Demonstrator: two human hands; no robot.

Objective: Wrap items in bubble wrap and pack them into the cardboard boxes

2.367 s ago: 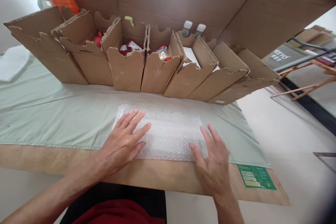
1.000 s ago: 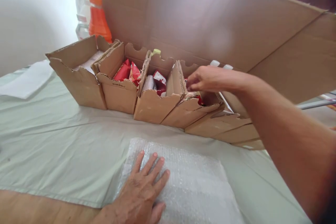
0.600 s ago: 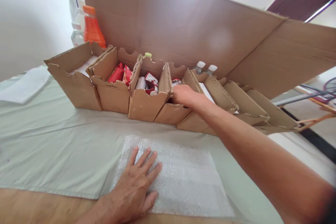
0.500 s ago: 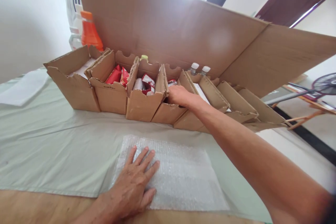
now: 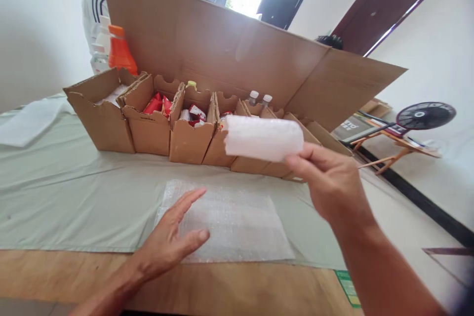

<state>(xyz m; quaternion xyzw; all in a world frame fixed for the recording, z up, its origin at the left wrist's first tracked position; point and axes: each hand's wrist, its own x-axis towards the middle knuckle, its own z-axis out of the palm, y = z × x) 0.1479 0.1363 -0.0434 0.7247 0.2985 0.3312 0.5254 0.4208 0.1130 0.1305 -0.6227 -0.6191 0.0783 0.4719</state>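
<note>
While left hand (image 5: 174, 242) hovers open, right hand (image 5: 328, 180) grips white roll (image 5: 263, 138) aloft.

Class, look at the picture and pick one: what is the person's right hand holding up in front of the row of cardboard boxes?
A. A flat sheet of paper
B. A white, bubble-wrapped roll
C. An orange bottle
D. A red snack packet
B: the right hand grips a white bubble-wrapped roll by one end, in the air in front of the cardboard boxes.
</note>
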